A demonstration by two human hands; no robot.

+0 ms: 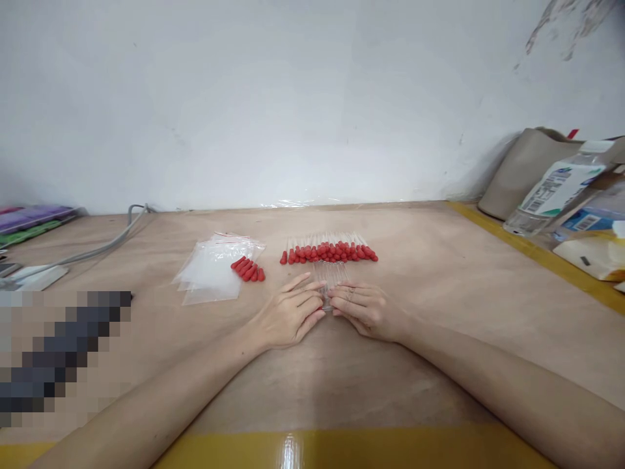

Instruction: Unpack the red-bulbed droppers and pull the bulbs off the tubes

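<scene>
1. Several thin, clear tubes (334, 273) lie side by side just on the near side of the row of red-bulbed droppers (323, 249), far ends close to the bulbs.
2. Flanking the tubes, on the near side of that row, are the left hand (294, 314), fingers slightly spread, and the right hand (365, 307), fingers close together; both touch the tubes, but I cannot tell whether either pinches them.
3. Left of the row, clear plastic bags (209, 273) lie flat and overlapping, with loose red bulbs (248, 270) at their right edge.
4. Well right of the row, a labelled bottle (559, 189) stands tilted beside a beige container (510, 166); their contents are hard to make out.
5. Fingers partly hide the tubes' near ends.
</scene>
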